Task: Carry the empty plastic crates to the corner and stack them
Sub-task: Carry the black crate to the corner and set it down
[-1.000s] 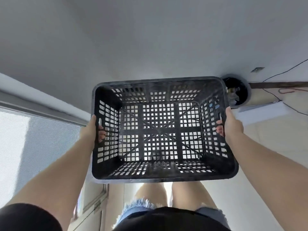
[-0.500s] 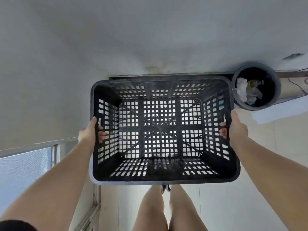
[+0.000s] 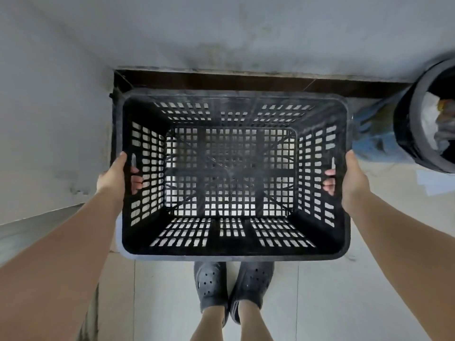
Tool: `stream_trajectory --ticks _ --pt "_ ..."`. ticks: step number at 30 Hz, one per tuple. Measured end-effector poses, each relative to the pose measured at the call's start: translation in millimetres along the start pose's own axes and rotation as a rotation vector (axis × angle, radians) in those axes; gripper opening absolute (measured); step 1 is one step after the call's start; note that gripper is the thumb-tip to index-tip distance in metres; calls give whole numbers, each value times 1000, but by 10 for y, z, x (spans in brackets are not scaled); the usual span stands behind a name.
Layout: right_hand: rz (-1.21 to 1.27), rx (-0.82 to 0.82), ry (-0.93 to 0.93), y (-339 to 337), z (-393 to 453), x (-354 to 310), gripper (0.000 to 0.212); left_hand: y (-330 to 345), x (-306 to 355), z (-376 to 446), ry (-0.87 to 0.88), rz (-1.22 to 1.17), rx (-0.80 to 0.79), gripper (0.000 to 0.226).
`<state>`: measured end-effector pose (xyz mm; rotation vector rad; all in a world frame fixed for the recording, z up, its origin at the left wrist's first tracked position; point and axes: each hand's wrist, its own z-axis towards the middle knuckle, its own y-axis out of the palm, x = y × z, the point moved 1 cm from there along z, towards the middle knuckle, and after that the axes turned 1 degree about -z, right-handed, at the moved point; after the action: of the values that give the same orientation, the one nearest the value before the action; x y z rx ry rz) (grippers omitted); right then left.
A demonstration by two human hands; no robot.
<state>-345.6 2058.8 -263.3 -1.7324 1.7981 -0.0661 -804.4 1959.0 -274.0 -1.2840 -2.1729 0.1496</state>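
A black plastic crate [image 3: 231, 175] with lattice walls and a lattice floor hangs in the air between 2 bare hands, its open mouth turned up toward the camera and its long sides running left to right. The left hand [image 3: 112, 178] grips the crate's left short wall at about mid-length: the palm and thumb lie against the outside of the rim, and the fingertips [image 3: 136, 181] curl in through the handle slot and show inside the crate. The right hand [image 3: 353, 179] mirrors it on the right short wall, palm outside, with fingertips [image 3: 329, 179] hooked through that slot and visible inside. So the crate sits squarely between the 2 grips, held level, with nothing in it. Its near rim is above a pair of dark grey perforated clogs [image 3: 234, 286] standing on pale floor tiles [image 3: 320, 303]. Its far rim lies close to a dark baseboard strip [image 3: 246, 81] that runs along the foot of a grey wall [image 3: 221, 28], where a second wall [image 3: 49, 107] meets it at the left to form a corner. To the right of the crate, near the right hand, stands a round black bin [image 3: 408, 134] holding crumpled paper, with a blue surface [image 3: 371, 134] just beside it.
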Motion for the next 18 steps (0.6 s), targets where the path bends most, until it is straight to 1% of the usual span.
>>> stream_trajectory --ticks 5,8,11,13,15,16,18 --pt "-1 -26 18 165 330 191 70 160 -154 337 -17 38 -18 53" --pt "23 24 -16 197 415 261 66 217 -223 410 16 60 48 54" --pt "-33 -25 33 186 413 217 71 235 -197 410 2 113 43 57" --pt "-129 -47 72 154 401 157 78 207 -133 381 -56 170 -4 55" --pt "-292 6 104 104 355 51 83 165 -34 297 -93 226 -10 46" --pt "-427 50 98 72 315 -21 83 139 34 235 -87 307 7 47" --pt "-754 90 -6 18 82 -255 71 102 264 29 12 580 37 53"
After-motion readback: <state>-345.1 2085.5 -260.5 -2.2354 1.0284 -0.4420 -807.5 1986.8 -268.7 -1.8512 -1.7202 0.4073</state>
